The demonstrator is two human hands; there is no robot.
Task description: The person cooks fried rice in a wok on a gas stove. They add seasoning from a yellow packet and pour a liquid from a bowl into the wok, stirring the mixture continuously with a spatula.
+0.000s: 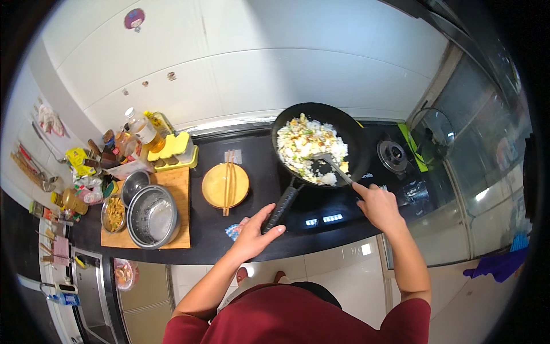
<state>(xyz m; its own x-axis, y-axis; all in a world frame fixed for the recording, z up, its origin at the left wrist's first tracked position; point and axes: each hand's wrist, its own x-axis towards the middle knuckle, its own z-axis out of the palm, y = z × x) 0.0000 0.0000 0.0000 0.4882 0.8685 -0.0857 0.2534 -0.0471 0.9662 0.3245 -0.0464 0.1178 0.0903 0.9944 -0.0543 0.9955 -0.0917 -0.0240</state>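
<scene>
A black frying pan (356, 137) sits on the stove, with fried rice (312, 143) mixed with egg and green bits heaped in its left part. My right hand (378, 206) is closed round the handle of a spatula (327, 160), whose blade lies in the rice. The pan's black handle (282, 207) points toward me. At its near end is my left hand (256, 234), thumb and forefinger spread apart on either side of the handle's tip. A crumpled blue and red cloth (235, 229) lies beside that hand, partly covered by it.
Chopsticks (228, 183) rest across a yellow plate (209, 186) left of the pan. Farther left, a cutting board (184, 223) bears metal bowls (133, 221), near bottles (150, 135) and a yellow seasoning box (172, 150). A second burner (392, 156) and a glass lid (432, 135) are at right.
</scene>
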